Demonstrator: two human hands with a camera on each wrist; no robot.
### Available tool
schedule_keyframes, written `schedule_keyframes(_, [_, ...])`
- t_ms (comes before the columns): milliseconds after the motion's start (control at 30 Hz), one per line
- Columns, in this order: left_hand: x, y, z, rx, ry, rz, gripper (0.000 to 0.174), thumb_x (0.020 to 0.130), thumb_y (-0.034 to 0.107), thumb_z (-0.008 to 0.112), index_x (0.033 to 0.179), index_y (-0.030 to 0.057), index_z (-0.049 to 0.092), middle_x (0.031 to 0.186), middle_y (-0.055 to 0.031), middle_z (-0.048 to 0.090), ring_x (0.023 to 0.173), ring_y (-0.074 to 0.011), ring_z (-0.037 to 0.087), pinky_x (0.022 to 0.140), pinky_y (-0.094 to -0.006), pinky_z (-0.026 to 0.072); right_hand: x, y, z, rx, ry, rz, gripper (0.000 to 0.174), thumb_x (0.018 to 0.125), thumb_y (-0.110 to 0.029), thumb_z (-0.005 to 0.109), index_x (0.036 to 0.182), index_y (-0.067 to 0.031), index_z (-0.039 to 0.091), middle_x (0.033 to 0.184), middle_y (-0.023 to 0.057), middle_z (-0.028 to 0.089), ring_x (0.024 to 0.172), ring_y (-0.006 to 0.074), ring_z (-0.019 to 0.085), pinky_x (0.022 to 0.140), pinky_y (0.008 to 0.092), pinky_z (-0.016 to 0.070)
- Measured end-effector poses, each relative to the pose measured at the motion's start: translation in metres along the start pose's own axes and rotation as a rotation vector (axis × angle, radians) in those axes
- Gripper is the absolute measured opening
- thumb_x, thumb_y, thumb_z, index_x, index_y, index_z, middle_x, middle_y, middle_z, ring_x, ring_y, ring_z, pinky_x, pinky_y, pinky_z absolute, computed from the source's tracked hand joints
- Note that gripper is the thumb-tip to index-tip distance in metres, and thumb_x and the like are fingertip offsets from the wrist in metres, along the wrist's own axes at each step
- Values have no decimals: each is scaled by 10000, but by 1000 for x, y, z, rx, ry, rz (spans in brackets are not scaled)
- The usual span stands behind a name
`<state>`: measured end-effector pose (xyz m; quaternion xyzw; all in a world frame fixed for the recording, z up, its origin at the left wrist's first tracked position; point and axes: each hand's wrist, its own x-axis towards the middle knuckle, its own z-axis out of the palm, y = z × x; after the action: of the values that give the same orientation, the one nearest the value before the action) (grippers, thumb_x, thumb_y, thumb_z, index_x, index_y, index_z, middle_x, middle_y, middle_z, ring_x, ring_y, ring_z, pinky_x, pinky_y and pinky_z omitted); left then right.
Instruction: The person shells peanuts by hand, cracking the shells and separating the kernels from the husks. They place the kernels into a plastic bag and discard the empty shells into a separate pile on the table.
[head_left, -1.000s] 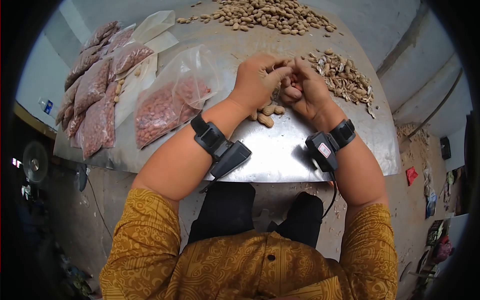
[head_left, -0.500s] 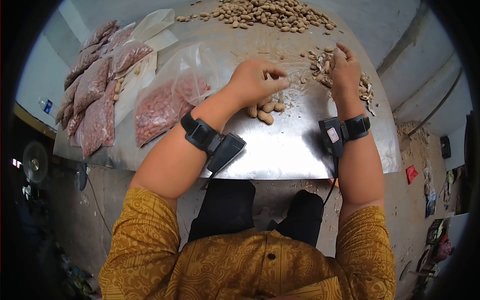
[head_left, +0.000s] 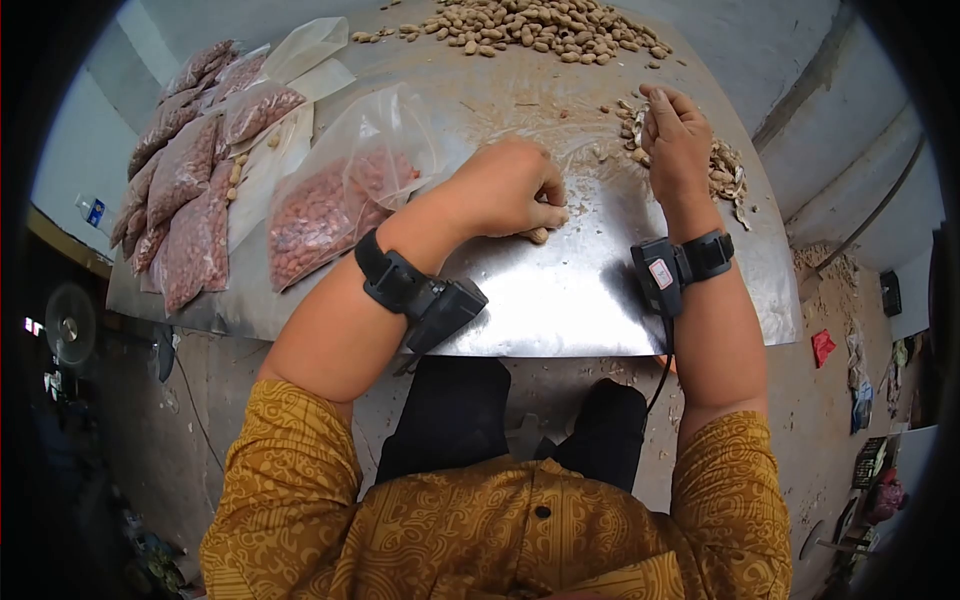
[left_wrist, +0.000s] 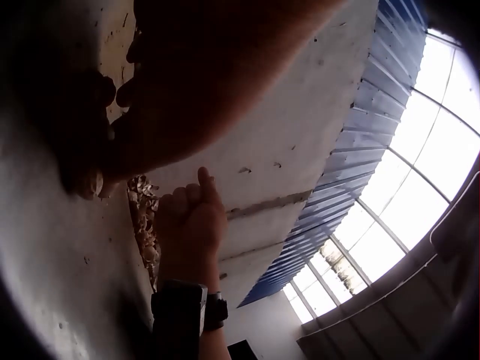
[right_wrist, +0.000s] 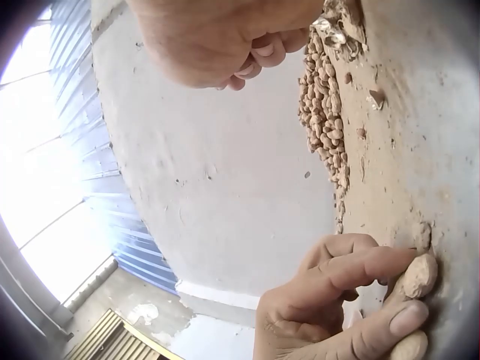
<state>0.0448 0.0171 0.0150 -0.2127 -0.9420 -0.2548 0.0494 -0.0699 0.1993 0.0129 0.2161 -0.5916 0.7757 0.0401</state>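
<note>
In the head view my left hand (head_left: pixel 505 190) is low over the metal table (head_left: pixel 560 325), covering most of a small group of unshelled peanuts. The right wrist view shows its thumb and forefinger pinching a peanut (right_wrist: pixel 420 275), with another peanut (right_wrist: pixel 409 346) just below. My right hand (head_left: pixel 682 145) is raised beside the pile of broken shells (head_left: pixel 727 172). Its fingers (right_wrist: pixel 262 54) are curled in toward the palm; the red peanut kernels seen there a second ago are now hidden inside.
A clear bag of red kernels (head_left: pixel 325 215) lies left of my left arm. Farther left are several stacked filled bags (head_left: pixel 185 170). A large heap of unshelled peanuts (head_left: pixel 550 28) covers the table's far side.
My hands were together over kernels and have parted. The right hand went out to the shell pile, then shifted slightly left. My left hand came down onto the peanuts near me.
</note>
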Motion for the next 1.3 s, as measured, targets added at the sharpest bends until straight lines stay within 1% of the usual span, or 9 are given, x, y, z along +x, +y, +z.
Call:
schedule_keyframes(100, [-2,0,3,-152,117,-11,190,715,206,714,834,61,684,746,-80,596,706,-185,558,626,-302,434,-4,-1,3,153,-108,142,212,896,-173,539,974,15,598,586,-43,426,456,42,343,408,182,269])
schedule_keyframes(200, [2,11,-8,-602,200,-328,188,767,185,695,884,41,666,782,-51,606,705,-121,557,631,-252,440,-8,-5,9,248,-309,341,218,895,-192,547,989,1,581,576,-44,398,443,45,321,393,183,255])
schedule_keyframes(333, [10,-1,5,-923,561,-196,237,809,164,667,980,7,620,819,-39,605,741,-100,565,673,-214,461,-26,-5,29,265,-536,488,228,886,-228,567,990,-25,568,563,-55,375,442,39,316,384,182,242])
schedule_keyframes(367, [10,-1,6,-958,589,-193,256,814,161,664,1002,-2,607,822,-39,605,749,-104,567,684,-209,465,-27,-1,31,297,-611,437,221,879,-229,580,982,-34,570,604,-46,448,451,27,333,391,174,248])
schedule_keyframes(500, [12,-1,11,-1025,647,-207,308,815,162,663,1057,-10,582,832,-47,608,755,-113,570,700,-213,475,-30,0,34,208,-536,347,208,865,-209,599,993,-46,572,780,5,589,470,11,366,407,160,267])
schedule_keyframes(600, [12,1,11,-1060,657,-209,307,814,158,664,1057,-13,583,829,-49,611,764,-118,576,702,-219,478,-29,1,33,184,-537,307,202,865,-193,594,999,-43,581,772,-2,590,496,3,371,426,156,271])
schedule_keyframes(900, [13,-2,10,-834,620,-198,248,839,146,626,1016,-21,581,835,-59,622,786,-106,590,719,-220,486,-36,0,41,-330,-449,68,253,899,-208,502,957,18,601,804,49,623,763,122,562,697,256,443])
schedule_keyframes(1200, [24,-14,26,-682,736,-166,165,848,125,610,939,-11,587,826,-53,618,742,-97,581,689,-219,486,-42,8,50,-570,-281,-68,243,865,-186,478,825,30,581,722,195,592,672,306,576,622,364,439])
schedule_keyframes(1300, [22,-4,23,-873,732,-163,154,846,121,615,926,-10,598,811,-46,616,733,-94,573,677,-215,480,-42,9,50,-521,-246,-105,240,862,-183,484,816,32,579,675,173,578,623,253,561,597,352,431])
